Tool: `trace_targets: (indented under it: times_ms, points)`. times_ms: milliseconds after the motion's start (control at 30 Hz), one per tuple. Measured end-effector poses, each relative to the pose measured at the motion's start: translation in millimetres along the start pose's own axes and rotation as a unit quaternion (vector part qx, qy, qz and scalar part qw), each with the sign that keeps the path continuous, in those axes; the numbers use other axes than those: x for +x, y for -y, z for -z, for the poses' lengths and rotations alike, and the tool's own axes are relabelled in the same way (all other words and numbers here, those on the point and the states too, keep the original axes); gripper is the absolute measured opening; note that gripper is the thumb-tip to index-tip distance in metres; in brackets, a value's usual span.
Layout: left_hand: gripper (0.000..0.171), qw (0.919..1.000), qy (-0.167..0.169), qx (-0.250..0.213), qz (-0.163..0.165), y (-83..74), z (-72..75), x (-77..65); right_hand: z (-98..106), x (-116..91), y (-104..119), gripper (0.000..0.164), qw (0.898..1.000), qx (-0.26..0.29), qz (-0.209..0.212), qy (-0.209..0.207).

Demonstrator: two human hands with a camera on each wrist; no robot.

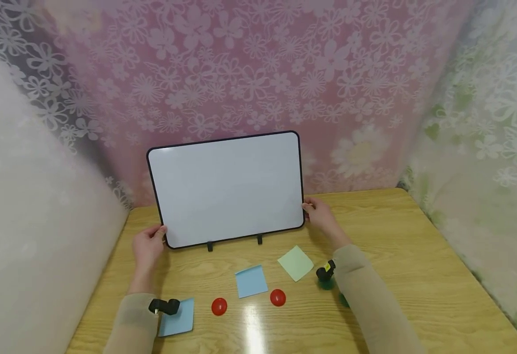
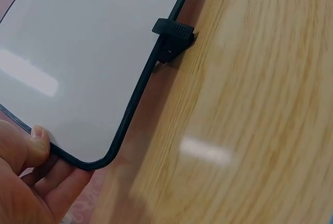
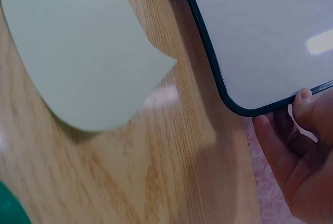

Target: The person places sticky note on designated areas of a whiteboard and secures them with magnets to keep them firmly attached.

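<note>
Whiteboard [image 1: 227, 189]: likely light, stiff, slick-faced; best held by its dark frame [image 1: 223, 140]. Left hand [image 1: 148, 247] pinches its left side, right hand [image 1: 322, 217] its right, both low.

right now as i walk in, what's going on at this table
Someone is holding a whiteboard roughly upright: the left hand and right hand each grip a side edge near a lower corner with the fingers. Two black clips show at its lower edge. On the table in front lie two blue sheets, a pale green sheet and two red discs. Green round objects sit partly hidden by the right sleeve.
</note>
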State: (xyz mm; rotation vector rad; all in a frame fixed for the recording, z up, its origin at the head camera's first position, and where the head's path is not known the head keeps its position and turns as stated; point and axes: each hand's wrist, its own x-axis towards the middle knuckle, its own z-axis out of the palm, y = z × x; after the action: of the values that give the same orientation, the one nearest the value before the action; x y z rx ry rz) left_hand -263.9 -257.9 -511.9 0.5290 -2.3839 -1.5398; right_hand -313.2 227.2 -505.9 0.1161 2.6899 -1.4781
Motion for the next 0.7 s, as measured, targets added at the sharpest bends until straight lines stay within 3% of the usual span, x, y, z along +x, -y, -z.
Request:
trace_targets:
  times_ms: [233, 467, 700]
  points:
    - [0.034, 1.0000, 0.002, -0.006, -0.004, -4.3, -7.9, -2.3, 8.5, -3.6, -6.5, 0.042, 1.000, 0.001, 0.002, -0.005]
    - [0.037, 0.9992, 0.032, -0.022, 0.008, -9.1, -18.1, -3.1, 19.0, -6.7, -17.8, 0.045, 1.000, 0.017, 0.000, -0.010]
    - [0.037, 0.9989, 0.041, -0.022, 0.006, -18.1, -29.2, -5.8, 30.0, -12.1, -24.2, 0.045, 1.000, -0.003, -0.007, -0.008]
